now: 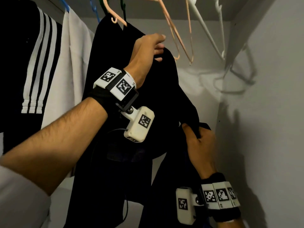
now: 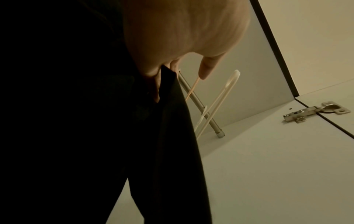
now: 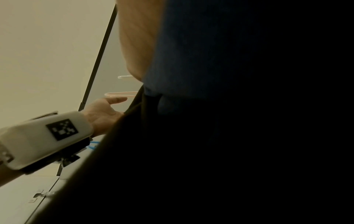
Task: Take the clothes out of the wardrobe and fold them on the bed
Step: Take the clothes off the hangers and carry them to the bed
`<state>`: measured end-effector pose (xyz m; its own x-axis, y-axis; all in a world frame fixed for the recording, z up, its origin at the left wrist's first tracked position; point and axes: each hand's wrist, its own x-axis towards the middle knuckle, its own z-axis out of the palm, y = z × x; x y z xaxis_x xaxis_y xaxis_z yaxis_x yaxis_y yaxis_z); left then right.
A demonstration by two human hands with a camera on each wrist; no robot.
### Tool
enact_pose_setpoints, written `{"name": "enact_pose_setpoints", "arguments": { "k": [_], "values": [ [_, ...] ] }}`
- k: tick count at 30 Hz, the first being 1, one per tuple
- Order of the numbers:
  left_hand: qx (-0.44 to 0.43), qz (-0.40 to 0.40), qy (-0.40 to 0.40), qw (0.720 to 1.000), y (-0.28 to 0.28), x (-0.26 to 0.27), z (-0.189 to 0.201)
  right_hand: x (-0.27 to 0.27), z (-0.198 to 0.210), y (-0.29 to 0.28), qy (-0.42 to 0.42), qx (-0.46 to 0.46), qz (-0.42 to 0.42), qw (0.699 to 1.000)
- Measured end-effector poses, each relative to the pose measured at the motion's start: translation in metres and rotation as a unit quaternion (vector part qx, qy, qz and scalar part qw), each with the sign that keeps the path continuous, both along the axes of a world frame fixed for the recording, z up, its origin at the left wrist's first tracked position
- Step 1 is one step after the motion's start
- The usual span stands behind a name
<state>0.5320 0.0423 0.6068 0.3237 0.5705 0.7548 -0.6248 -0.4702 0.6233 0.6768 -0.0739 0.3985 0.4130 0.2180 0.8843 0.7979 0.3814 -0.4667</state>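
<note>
- Nearest the head camera, the left hand (image 1: pixel 146 51) gripped the top of a black garment (image 1: pixel 164 99), thumb free above it.
- Lower down, the right hand (image 1: pixel 199 139) pinched another fold of that garment.
- It hung inside the wardrobe (image 1: pixel 263 79), beside empty peach hangers (image 1: pixel 174 37) and a white shirt (image 1: pixel 72 55).

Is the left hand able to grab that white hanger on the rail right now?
Probably not yet. The left hand is busy pinching the top of the black garment, and the peach hangers dangle between it and the white hanger. It would have to let go and reach past them.
</note>
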Motion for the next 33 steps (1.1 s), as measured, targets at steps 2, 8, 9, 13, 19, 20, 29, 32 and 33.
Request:
{"name": "enact_pose_setpoints", "arguments": {
  "k": [2,8,9,13,19,20,29,32,33],
  "values": [
    [0.010,0.008,-0.012,1.000,-0.003,-0.004,-0.013,-0.001,-0.004,-0.001,0.005,-0.001,0.001,1.000],
    [0.055,0.083,0.003,0.995,-0.020,-0.014,-0.071,-0.016,-0.015,-0.012,0.017,-0.004,-0.021,1.000],
    [0.080,0.098,0.032,0.991,-0.022,-0.015,-0.084,-0.020,-0.016,-0.014,0.017,-0.001,-0.026,1.000],
    [0.177,0.121,0.192,0.958,-0.026,-0.023,-0.149,-0.043,-0.020,-0.030,0.026,-0.001,-0.056,0.998],
    [0.101,-0.142,0.268,0.948,-0.049,-0.053,-0.264,-0.083,-0.030,-0.072,0.032,-0.022,-0.097,0.994],
    [0.064,-0.208,0.275,0.936,-0.056,-0.062,-0.284,-0.092,-0.033,-0.081,0.037,-0.025,-0.108,0.993],
    [0.097,-0.287,0.424,0.853,-0.133,-0.128,-0.464,-0.224,-0.073,-0.182,0.094,-0.018,-0.195,0.976],
    [0.092,-0.255,0.389,0.880,-0.169,-0.136,-0.489,-0.268,-0.077,-0.213,0.098,-0.003,-0.223,0.970],
    [0.085,-0.253,0.385,0.883,-0.182,-0.136,-0.495,-0.287,-0.083,-0.229,0.104,0.013,-0.225,0.969]
  ]
}}
